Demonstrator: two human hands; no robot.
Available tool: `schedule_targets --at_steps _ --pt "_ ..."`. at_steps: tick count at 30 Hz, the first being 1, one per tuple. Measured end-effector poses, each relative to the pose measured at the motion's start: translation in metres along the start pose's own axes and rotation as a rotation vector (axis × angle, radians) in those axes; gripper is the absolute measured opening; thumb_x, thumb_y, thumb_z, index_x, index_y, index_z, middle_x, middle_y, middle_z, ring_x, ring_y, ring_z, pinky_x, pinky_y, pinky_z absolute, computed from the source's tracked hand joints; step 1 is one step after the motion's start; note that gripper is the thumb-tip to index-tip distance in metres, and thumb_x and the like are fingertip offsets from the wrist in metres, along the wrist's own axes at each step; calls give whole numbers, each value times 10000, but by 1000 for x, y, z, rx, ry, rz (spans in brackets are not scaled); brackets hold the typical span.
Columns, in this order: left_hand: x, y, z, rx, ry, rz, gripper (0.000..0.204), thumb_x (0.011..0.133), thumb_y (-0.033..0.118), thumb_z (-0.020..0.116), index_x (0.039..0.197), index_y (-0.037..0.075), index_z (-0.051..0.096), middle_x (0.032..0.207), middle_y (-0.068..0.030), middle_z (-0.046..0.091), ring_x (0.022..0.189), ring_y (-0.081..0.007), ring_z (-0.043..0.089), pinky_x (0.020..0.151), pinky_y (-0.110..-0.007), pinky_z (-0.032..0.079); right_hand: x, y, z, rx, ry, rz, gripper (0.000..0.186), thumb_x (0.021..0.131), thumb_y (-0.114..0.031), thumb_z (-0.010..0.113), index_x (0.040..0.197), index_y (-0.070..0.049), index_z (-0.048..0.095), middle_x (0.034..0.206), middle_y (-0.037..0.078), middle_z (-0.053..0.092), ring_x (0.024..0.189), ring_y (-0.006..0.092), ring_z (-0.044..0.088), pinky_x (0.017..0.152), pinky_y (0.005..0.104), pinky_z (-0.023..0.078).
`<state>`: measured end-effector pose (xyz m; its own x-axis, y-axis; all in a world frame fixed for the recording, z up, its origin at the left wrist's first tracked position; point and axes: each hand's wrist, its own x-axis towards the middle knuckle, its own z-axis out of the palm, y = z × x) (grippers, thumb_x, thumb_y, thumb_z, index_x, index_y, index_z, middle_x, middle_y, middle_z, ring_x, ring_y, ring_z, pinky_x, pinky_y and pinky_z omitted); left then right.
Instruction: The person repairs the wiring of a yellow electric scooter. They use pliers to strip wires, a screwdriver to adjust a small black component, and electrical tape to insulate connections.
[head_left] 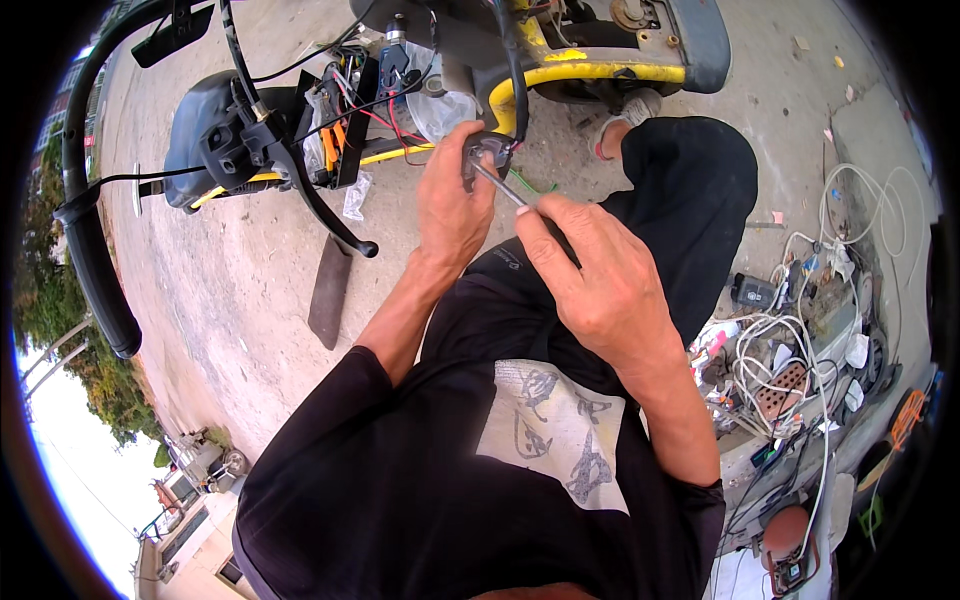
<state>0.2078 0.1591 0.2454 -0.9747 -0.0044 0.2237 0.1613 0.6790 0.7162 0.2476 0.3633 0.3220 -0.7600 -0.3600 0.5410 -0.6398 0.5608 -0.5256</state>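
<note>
My left hand [452, 205] is closed around a small dark housing with a clear part [489, 150], next to a thick black cable [517, 75]. My right hand [600, 280] grips a screwdriver [499, 184]. Its metal shaft slants up and left, with the tip at the housing; the exact contact point is too small to make out. Both hands are in front of a yellow-framed two-wheeler [590, 73]. To their left are the bike's black brake lever [322, 205] and handlebar grip [112, 305].
An open black tray [348, 150] holds orange-handled tools and wires. Beside it stands a blue power drill [393, 70]. A flat dark strip [330, 292] lies on the concrete. Tangled white cables [770, 345], scraps and a perforated brick [783, 392] are heaped on the right.
</note>
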Motion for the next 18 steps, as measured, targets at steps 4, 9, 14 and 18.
schedule_targets --at_steps 4,9,14,18 --pt "3 8 -5 48 -11 41 334 1033 57 659 1365 41 629 1112 -177 729 946 -303 727 844 -388 574 -4 0 4 37 -4 85 346 831 22 736 1175 37 697 1059 143 660 800 278 709 667 362 589" --pt "3 -4 -4 95 -14 78 336 1031 63 665 1365 42 631 1108 -194 732 939 -334 726 835 -398 573 -2 -14 10 275 -4 415 264 915 -4 732 1175 2 685 1045 154 674 800 340 721 661 394 590" --pt "0 -1 -4 -55 -64 -181 341 1030 77 656 1365 24 621 1155 -204 726 990 -328 734 857 -409 564 3 -8 19 379 20 476 262 917 -19 753 1170 -5 689 1056 171 689 858 386 725 721 433 586" --pt "2 -6 3 -439 -35 -362 326 1088 113 623 1400 18 614 1108 -99 728 940 -144 680 805 -324 570 0 5 -9 435 138 550 202 951 -43 755 1147 4 743 1004 158 726 851 318 728 763 366 575"
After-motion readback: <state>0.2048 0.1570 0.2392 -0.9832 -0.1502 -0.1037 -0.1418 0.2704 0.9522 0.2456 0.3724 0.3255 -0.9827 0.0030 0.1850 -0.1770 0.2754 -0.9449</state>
